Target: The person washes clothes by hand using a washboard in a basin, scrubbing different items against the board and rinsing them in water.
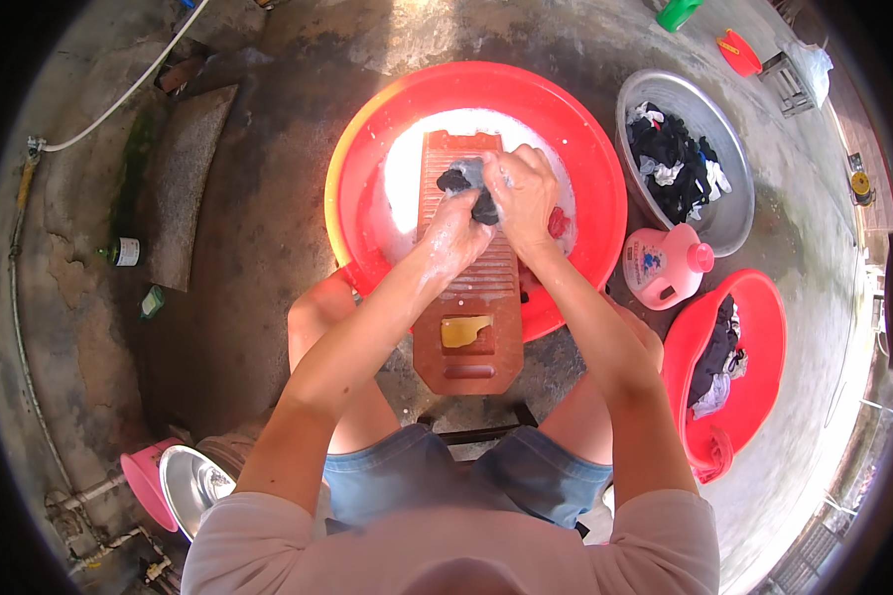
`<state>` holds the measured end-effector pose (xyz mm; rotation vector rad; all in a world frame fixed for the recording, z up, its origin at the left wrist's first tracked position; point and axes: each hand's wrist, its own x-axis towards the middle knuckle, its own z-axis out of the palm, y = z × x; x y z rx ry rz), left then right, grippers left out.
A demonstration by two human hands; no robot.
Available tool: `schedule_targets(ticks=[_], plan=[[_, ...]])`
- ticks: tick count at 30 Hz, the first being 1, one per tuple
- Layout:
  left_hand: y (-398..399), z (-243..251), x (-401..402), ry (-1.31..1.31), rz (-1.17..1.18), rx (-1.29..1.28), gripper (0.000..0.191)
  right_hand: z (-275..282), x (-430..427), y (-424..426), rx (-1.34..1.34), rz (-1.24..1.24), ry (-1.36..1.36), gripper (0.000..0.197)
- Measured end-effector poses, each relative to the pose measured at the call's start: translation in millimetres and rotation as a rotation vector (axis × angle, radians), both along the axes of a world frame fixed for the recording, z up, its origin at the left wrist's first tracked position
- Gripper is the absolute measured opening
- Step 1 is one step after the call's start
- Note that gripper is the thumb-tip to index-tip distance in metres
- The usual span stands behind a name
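My left hand [458, 232] and my right hand [521, 192] both grip a wet, dark cloth item [484, 208] with suds on it. They hold it over the ridged upper part of a brown washboard [476, 294]. The board leans in a large red plastic basin [595, 149] with white, foamy water [402, 167]. A piece of yellow soap [463, 332] lies in the recess at the board's near end. Some red cloth [558, 222] shows in the basin beside my right wrist. The part of the board beneath my hands is hidden.
At right stand a metal basin [737, 171] of dark and white laundry, a pink detergent jug [662, 264] and a red tub [770, 357] with clothes. A slab [193, 186] and bottle [125, 252] lie left. A metal bowl [186, 483] is at lower left.
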<state>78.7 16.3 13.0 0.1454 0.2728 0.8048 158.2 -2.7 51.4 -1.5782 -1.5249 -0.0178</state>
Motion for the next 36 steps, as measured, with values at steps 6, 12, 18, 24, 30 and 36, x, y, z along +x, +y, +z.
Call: schedule_targets(ticks=[6, 12, 18, 24, 30, 36], plan=[[-5.3, -0.2, 4.2, 0.426, -0.015, -0.038, 0.024, -6.3, 19.6, 6.9, 0.087, 0.041, -0.066, 0.021], [-14.5, 28.8, 4.9, 0.123, -0.01, -0.128, 0.022, -7.9, 17.0, 0.8, 0.054, 0.222, -0.126, 0.007], [-1.0, 10.3, -0.7, 0.054, -0.105, 0.001, 0.024, -12.9, -23.5, 0.5, -0.064, -0.363, -0.331, 0.02], [-9.8, 17.0, -2.4, 0.26, -0.079, 0.013, 0.032, -2.9, -1.1, -13.9, -0.164, 0.113, -0.158, 0.012], [-10.2, 21.1, 8.3, 0.38, -0.023, 0.044, 0.046, -11.3, 32.5, 6.0, -0.013, -0.031, -0.068, 0.016], [25.9, 29.4, -28.4, 0.046, -0.274, -0.133, 0.047, 7.2, -22.6, -30.8, -0.36, 0.201, 0.104, 0.03]])
